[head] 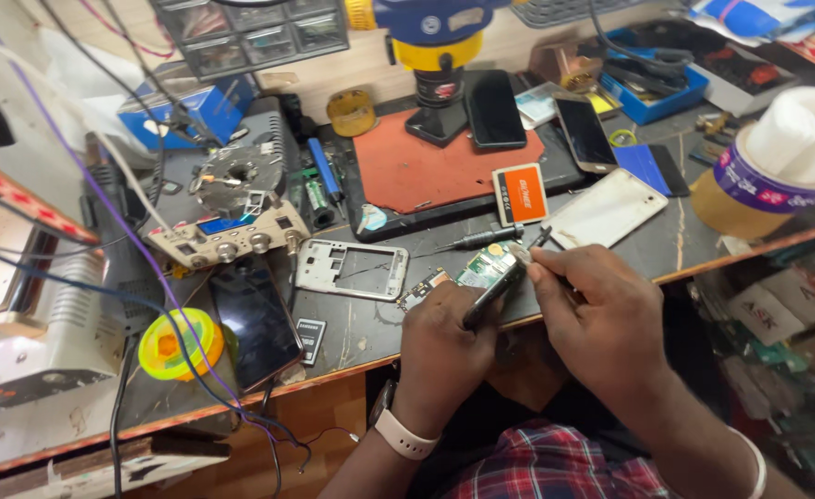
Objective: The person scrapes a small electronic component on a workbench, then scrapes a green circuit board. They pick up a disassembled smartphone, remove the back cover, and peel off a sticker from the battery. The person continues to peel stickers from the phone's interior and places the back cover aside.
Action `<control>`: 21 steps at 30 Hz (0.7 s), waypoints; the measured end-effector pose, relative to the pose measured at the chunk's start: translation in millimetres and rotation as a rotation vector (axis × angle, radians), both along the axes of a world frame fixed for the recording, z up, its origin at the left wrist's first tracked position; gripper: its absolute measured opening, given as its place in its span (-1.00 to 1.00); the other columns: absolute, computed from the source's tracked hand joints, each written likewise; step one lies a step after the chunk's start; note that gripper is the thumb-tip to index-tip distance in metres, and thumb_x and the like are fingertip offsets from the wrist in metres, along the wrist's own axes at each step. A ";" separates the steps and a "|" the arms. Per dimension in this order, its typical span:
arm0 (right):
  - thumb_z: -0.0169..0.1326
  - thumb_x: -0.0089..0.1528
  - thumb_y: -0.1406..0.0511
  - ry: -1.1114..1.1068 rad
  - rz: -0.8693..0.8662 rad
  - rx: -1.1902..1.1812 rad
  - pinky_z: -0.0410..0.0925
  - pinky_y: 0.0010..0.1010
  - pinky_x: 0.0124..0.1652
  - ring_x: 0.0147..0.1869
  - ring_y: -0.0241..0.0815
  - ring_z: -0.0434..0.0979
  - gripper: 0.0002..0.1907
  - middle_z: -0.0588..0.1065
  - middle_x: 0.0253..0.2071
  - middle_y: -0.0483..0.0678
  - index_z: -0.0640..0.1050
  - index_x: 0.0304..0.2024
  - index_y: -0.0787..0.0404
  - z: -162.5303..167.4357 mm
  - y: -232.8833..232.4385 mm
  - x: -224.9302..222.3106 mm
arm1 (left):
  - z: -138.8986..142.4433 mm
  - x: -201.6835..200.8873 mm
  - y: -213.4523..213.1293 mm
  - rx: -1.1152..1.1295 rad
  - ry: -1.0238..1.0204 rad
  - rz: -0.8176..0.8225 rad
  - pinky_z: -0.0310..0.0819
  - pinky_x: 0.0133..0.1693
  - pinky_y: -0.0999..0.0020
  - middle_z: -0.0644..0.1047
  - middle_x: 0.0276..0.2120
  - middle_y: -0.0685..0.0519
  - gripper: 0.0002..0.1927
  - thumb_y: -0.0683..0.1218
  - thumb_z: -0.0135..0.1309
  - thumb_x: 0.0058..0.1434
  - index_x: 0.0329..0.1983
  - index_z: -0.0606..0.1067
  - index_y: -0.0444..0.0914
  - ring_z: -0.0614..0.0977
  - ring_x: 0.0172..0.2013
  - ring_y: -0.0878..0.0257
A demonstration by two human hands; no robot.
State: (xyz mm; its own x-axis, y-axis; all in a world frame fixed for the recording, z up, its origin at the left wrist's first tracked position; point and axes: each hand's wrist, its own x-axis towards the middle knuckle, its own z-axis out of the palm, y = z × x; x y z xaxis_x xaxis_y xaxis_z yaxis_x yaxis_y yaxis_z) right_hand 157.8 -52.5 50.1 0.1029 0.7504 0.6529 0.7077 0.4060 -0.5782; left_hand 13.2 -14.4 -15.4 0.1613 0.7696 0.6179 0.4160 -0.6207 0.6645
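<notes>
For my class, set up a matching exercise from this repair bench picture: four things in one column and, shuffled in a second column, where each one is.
Things:
1. green circuit board
2. silver phone frame
3. yellow solder spool
4. white phone back cover

Places:
A. at the bench's front left edge, beside a dark phone lying flat
B. held between the left hand and the right hand
C. just beyond the right hand, right of the orange card
D. flat on the bench, left of the left hand, below the red mat

Pairs: 1-B, 2-D, 3-A, 4-C
</notes>
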 end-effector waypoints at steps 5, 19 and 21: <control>0.21 0.25 0.37 -0.043 0.117 0.101 0.46 -0.40 -0.32 -0.32 -0.14 0.64 -0.89 0.57 -0.34 0.05 0.63 -0.20 0.30 9.5 -9.6 -11.5 | 2.3 -0.8 0.0 -0.039 0.028 0.043 0.47 -0.40 0.13 0.51 -0.49 -0.09 -0.78 -0.14 0.33 0.07 -0.47 0.49 -0.29 0.59 -0.45 -0.05; 0.23 0.29 0.37 0.009 -0.122 -0.028 0.41 -0.30 -0.33 -0.32 -0.03 0.63 -0.89 0.58 -0.31 0.10 0.65 -0.16 0.30 -24.6 27.4 33.2 | 11.9 -3.3 -3.0 -0.005 -0.001 0.037 0.45 -0.42 0.10 0.51 -0.50 -0.08 -0.86 -0.19 0.27 0.14 -0.43 0.52 -0.28 0.59 -0.45 -0.06; 0.23 0.29 0.37 -0.163 -0.121 0.008 0.39 -0.22 -0.26 -0.29 0.06 0.58 -0.91 0.54 -0.34 0.11 0.62 -0.27 0.30 -27.4 27.6 34.2 | 12.8 -4.2 -3.4 -0.004 -0.001 0.037 0.44 -0.42 0.10 0.51 -0.50 -0.08 -0.87 -0.19 0.27 0.12 -0.43 0.52 -0.28 0.59 -0.46 -0.07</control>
State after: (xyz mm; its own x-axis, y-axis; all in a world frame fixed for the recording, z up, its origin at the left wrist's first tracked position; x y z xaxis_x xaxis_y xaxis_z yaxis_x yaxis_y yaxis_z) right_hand 192.0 -24.9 22.8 0.0848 0.7337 0.6741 0.8357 0.3161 -0.4492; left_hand 9.0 -17.8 -2.5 0.1317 0.7772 0.6153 0.4380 -0.6024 0.6673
